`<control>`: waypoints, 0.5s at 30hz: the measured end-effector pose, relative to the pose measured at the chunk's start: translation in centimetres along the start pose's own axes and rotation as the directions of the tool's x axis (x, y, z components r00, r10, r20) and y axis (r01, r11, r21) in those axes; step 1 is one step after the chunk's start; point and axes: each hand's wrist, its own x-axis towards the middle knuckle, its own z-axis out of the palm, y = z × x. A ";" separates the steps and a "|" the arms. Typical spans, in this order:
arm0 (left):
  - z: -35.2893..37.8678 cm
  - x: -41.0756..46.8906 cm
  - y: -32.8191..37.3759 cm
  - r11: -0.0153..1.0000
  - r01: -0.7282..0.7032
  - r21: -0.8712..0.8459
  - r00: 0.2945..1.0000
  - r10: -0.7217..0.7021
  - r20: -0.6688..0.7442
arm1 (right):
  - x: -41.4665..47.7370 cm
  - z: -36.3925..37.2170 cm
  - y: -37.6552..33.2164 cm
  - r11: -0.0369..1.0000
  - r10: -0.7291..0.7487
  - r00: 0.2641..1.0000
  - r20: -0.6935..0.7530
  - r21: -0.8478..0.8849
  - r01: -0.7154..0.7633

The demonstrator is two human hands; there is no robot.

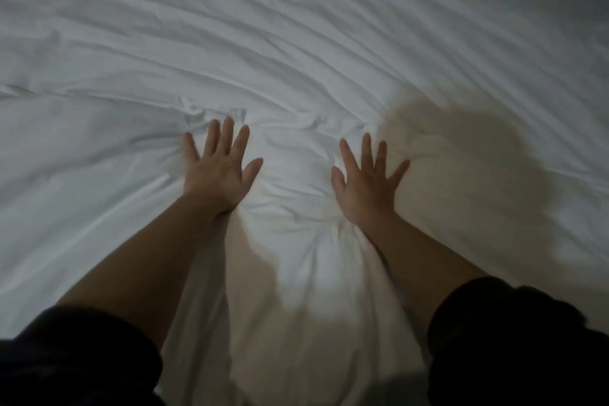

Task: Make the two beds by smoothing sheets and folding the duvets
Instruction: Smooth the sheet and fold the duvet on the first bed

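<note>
- I have both palms flat on the white sheet [296, 43], because pressing down and outward is how I judge the creases get pushed out.
- My left hand [217, 171] is open, with the fingers spread and straight. It presses the cloth and grips nothing. A knot of wrinkles [211, 112] sits bunched just past its fingertips.
- My right hand [367, 188] is the same: splayed, flat and holding nothing, near the left with a puffed ridge of cloth between them.
- Both arms reach forward almost straight from dark sleeves pushed up the forearms (left sleeve [75, 359]), so I am leaning over the near edge of the bed.
- The sheet covers the whole bed in view, with long creases running slantwise across the far side. My guess is those need the next strokes.
- I cannot tell whether a duvet lies under this layer, and the second bed is out of sight.
- A brownish shadow [461, 158] falls on the cloth beside my right hand.
</note>
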 end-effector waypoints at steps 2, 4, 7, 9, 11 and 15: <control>-0.5 -1.4 0.6 0.993 0.037 -0.113 0.998 -0.031 0.054 | -0.9 -1.0 -0.2 0.999 -0.010 0.999 0.051 0.035 0.008; -1.8 -4.2 2.0 0.961 0.068 -0.267 0.994 -0.041 0.105 | -2.9 -2.8 -0.3 0.997 -0.051 0.991 0.122 0.062 0.044; -3.6 -11.0 5.0 0.932 -0.103 -0.346 0.986 0.141 0.086 | -9.2 -6.1 0.6 0.990 -0.073 0.963 0.259 0.134 0.039; -3.7 -16.0 6.2 0.907 -0.336 -0.253 0.926 0.367 0.086 | -15.2 -8.0 1.7 0.989 -0.058 0.944 0.325 0.144 0.011; -3.5 -20.5 5.5 0.874 -0.452 -0.180 0.878 0.471 0.085 | -21.9 -9.5 2.4 0.990 -0.062 0.958 0.279 0.139 0.023; -2.2 -28.5 0.8 0.843 -0.538 -0.023 0.839 0.538 0.082 | -33.5 -9.6 2.6 0.987 -0.159 0.956 0.245 0.024 0.158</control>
